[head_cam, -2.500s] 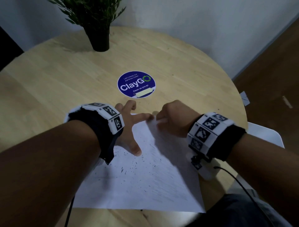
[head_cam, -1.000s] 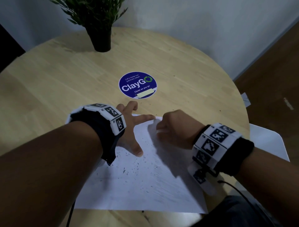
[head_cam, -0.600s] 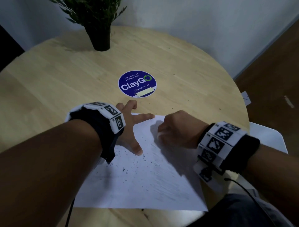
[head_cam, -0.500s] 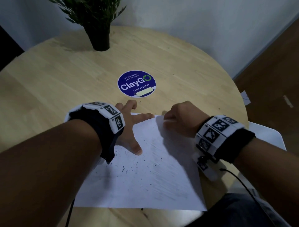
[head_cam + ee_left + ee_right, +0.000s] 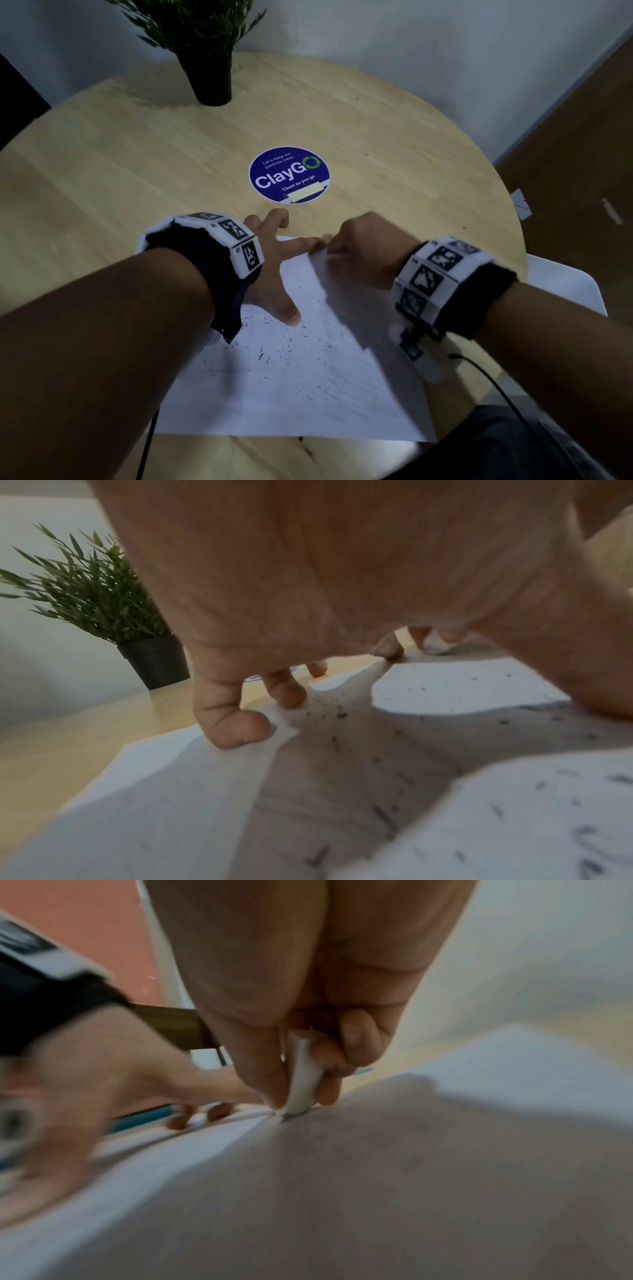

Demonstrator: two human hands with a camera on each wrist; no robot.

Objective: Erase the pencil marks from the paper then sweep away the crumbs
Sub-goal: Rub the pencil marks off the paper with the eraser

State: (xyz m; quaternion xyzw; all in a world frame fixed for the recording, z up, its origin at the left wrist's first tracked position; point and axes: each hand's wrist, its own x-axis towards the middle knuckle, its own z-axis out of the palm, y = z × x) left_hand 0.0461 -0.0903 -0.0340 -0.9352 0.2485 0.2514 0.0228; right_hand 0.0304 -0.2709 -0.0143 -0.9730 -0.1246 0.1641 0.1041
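1. Nearest of all, the near edge of the white paper lies flat on the round wooden counter, close to the counter's front rim, and both forearms reach in over it.
2. Dark eraser crumbs are scattered over the middle of the paper, thickest just on the near side of the left thumb.
3. Left hand: fingers spread wide and straight, palm arched, fingertips planted on the paper's far left part, with the outer fingers reaching past the far edge onto bare wood. Its grip is apart, pressing down and clasping nothing.
4. Right hand: knuckles up, wrist angled in from the right, sitting at the paper's far edge just beside the left index fingertip.
5. Wrist view settles it: the right grip is clamped on a small white eraser, thumb on one face, fingers on the other, its darkened lower tip touching the paper.
6. The picture of that hand is blurred.
7. Beyond the paper's far edge, a round blue ClayGo sticker sits on the wood.
8. Farthest from the paper, a potted plant in a dark pot stands at the counter's back edge, against the pale wall.
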